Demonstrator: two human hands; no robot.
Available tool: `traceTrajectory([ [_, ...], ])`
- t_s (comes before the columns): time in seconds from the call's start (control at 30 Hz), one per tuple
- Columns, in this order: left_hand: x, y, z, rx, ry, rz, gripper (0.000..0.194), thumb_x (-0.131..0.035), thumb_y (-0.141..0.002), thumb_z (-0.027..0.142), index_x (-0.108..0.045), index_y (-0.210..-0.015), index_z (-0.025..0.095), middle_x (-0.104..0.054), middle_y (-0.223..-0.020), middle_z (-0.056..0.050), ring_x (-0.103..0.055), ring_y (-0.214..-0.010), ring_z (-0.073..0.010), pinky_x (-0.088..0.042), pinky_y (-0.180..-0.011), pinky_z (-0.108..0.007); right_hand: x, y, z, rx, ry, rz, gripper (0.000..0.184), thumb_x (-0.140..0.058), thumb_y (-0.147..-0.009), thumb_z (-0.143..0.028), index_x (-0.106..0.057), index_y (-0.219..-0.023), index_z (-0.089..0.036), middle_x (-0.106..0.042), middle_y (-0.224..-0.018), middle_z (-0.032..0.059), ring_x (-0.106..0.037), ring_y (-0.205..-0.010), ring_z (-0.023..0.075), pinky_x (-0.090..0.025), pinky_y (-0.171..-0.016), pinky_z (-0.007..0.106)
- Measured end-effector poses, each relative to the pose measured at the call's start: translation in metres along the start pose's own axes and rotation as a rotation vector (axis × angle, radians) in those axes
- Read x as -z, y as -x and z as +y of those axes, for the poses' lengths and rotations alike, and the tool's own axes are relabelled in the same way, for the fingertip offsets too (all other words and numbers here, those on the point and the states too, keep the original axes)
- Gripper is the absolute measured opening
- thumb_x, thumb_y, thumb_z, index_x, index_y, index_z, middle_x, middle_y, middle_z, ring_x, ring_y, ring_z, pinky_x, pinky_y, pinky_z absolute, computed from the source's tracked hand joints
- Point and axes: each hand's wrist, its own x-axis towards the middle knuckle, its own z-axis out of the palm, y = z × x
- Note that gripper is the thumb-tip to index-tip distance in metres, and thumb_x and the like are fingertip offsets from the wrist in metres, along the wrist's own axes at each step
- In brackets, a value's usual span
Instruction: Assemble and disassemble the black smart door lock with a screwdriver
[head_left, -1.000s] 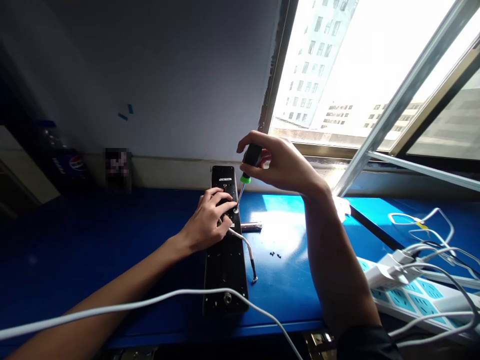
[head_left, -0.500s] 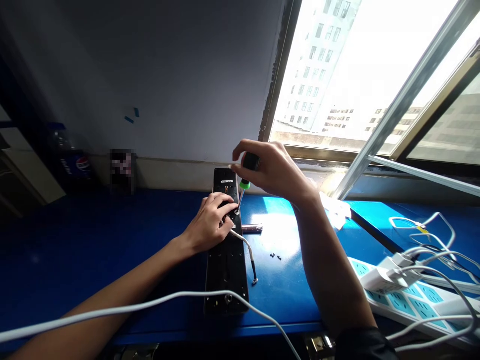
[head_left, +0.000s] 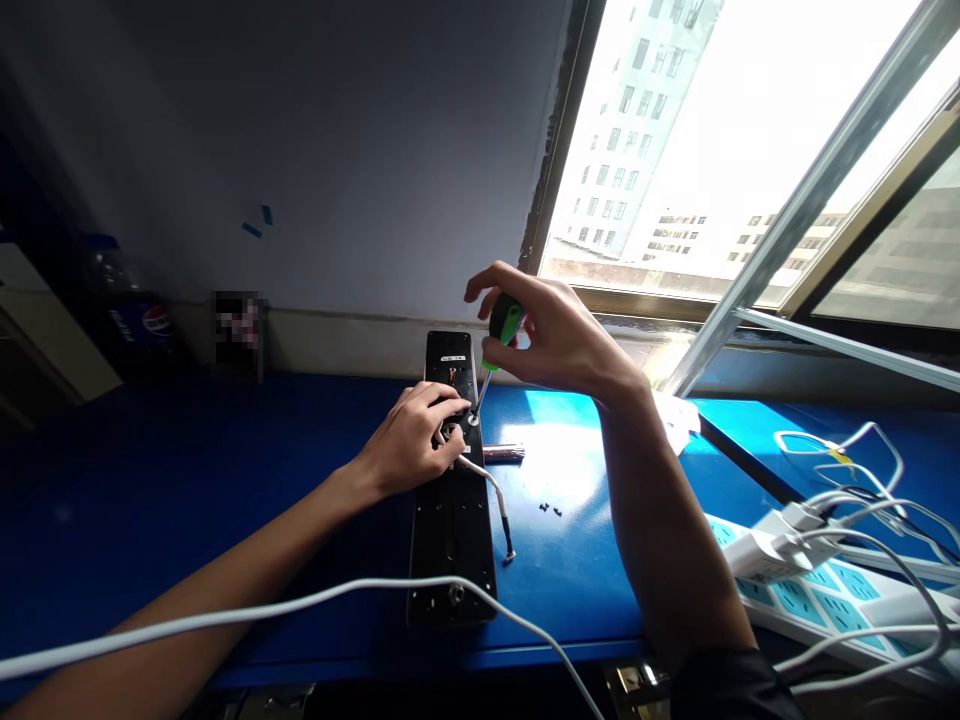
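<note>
A long black metal panel [head_left: 450, 520], lengthwise away from me, lies on the blue table. My left hand [head_left: 412, 435] rests across its upper half, fingers bent over it and holding it down. In my right hand [head_left: 551, 325] is a screwdriver [head_left: 505, 325] with a black and green handle, tilted, held between thumb and fingers with the index finger raised off it. Its tip meets a small round silver part [head_left: 473, 420] at the panel's right edge, beside my left fingertips. A short white cable [head_left: 487, 478] runs from under my left hand to a loose plug.
Several small dark screws [head_left: 551, 509] lie right of the panel, near a brownish bundle [head_left: 504, 454]. A white cord [head_left: 300, 602] crosses the foreground. A power strip [head_left: 802, 595] with plugs and cables sits at right. A bottle [head_left: 146, 320] stands far left.
The screwdriver handle has turned, so more green shows. My right hand's fingers have loosened and shifted on it. My left thumb and fingers have moved slightly apart on the panel.
</note>
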Motion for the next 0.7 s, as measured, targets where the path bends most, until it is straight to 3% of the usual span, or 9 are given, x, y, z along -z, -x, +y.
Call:
traceTrajectory([
  [0.1,0.0002,-0.0005,0.0007,-0.004,-0.005,0.003,0.037,-0.059,-0.092,0.027,-0.073,-0.125,0.017,-0.068,-0.128,-0.012,-0.061,-0.121,-0.0297,-0.048,-0.109,-0.047,0.0026,0.001,0.0005,-0.045,0.026,0.032,0.023,-0.065,-0.087,-0.028,-0.067,-0.109,-0.02,-0.068,-0.08,-0.0005,-0.056,-0.067,0.0124,-0.044,-0.065,0.03],
  [0.27,0.0009,-0.0009,0.0013,-0.001,-0.02,-0.005,0.037,-0.057,-0.094,0.026,-0.072,-0.127,0.017,-0.068,-0.129,-0.012,-0.06,-0.122,-0.0299,-0.048,-0.109,-0.049,0.0045,0.0014,0.0027,-0.014,-0.042,-0.046,0.042,-0.065,-0.082,-0.02,-0.062,-0.123,-0.022,-0.07,-0.096,0.0012,-0.06,-0.077,0.014,-0.045,-0.068,0.029],
  [0.4,0.0007,-0.0007,0.0003,-0.016,-0.027,-0.003,0.038,-0.058,-0.093,0.026,-0.073,-0.127,0.017,-0.068,-0.128,-0.012,-0.06,-0.123,-0.0301,-0.048,-0.109,-0.048,0.0042,0.0023,0.0016,-0.064,-0.012,-0.015,0.026,-0.066,-0.09,-0.032,-0.066,-0.114,-0.02,-0.068,-0.084,-0.0007,-0.056,-0.068,0.0115,-0.043,-0.065,0.029],
  [0.57,0.0007,-0.0007,0.0005,-0.019,-0.037,-0.015,0.04,-0.057,-0.094,0.026,-0.072,-0.129,0.014,-0.067,-0.131,-0.015,-0.059,-0.124,-0.0317,-0.049,-0.107,-0.05,0.0039,0.0026,-0.0009,0.005,-0.06,-0.029,0.048,-0.063,-0.084,-0.019,-0.06,-0.132,-0.02,-0.07,-0.099,0.0017,-0.06,-0.078,0.013,-0.046,-0.068,0.028],
  [0.7,0.0012,-0.0007,0.0013,-0.025,-0.047,-0.014,0.038,-0.059,-0.094,0.026,-0.072,-0.128,0.015,-0.068,-0.131,-0.014,-0.06,-0.124,-0.0315,-0.048,-0.108,-0.05,0.004,0.0014,0.0006,-0.058,0.005,0.008,0.029,-0.064,-0.09,-0.033,-0.068,-0.116,-0.02,-0.068,-0.084,-0.0003,-0.058,-0.071,0.0132,-0.045,-0.069,0.03],
])
